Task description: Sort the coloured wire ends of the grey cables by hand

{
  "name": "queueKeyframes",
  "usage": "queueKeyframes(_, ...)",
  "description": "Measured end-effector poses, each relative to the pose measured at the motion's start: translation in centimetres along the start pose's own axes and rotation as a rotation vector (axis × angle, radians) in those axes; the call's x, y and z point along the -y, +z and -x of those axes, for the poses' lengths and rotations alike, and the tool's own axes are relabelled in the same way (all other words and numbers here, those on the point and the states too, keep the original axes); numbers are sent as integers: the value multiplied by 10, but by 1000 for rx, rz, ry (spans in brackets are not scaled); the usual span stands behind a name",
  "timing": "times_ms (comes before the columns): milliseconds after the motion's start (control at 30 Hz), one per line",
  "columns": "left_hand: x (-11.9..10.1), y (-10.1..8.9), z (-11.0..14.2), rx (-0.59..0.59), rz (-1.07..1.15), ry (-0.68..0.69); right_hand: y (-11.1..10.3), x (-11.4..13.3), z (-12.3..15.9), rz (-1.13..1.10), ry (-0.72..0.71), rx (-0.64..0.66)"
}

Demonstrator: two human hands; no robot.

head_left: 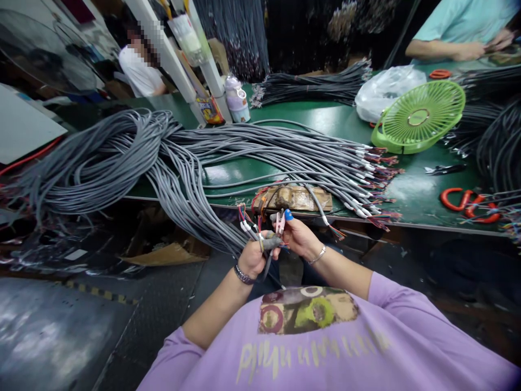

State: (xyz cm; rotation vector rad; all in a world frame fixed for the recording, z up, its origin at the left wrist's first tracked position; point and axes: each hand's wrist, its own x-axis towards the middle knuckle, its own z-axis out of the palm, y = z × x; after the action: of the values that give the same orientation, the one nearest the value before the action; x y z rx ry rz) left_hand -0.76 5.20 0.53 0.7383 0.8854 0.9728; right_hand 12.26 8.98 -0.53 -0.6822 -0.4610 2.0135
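Workshop or factory floor, cable work. Green workbench (325, 117) piled with grey cables (244, 144), stripped ends showing coloured wires (380, 187); more dark cables (311, 87) bundled behind, pliers (445, 169) on bench, large fan (44, 54) at left, people (140, 68) (459, 32) seated around.

Saw long, slim, round, grey plastic-sheathed cables (138, 141) heaped in thick loops left of the brown, tape-wrapped block (303, 198). Found many stretched out past the block's far side, fanned at its right, white bands and thin multicoloured wires showing at the tips. Noticed one draped over its right part. Saw others curved down to its near side, gripped near their bare-wired ends, beside a small pale-pink object (280, 222), partly hidden.
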Motion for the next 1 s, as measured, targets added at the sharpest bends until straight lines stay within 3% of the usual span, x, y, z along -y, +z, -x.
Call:
queueKeyframes(333, 4, 5, 15, -47, -42, 40, -6, 2, 9, -12, 82, 38)
queueKeyframes(467, 8, 9, 28, -108, -66, 146, -7, 6, 11, 18, 134, 69)
queueKeyframes(567, 9, 14, 32, -139, -68, 223, -4, 7, 13, 95, 83, 52)
queueKeyframes(700, 8, 18, 31, -164, -41, 237, -1, 6, 16, 153, 5, 29)
queueKeyframes(1000, 8, 21, 21, -195, -63, 230, 5, 10, 10, 36, 111, -3)
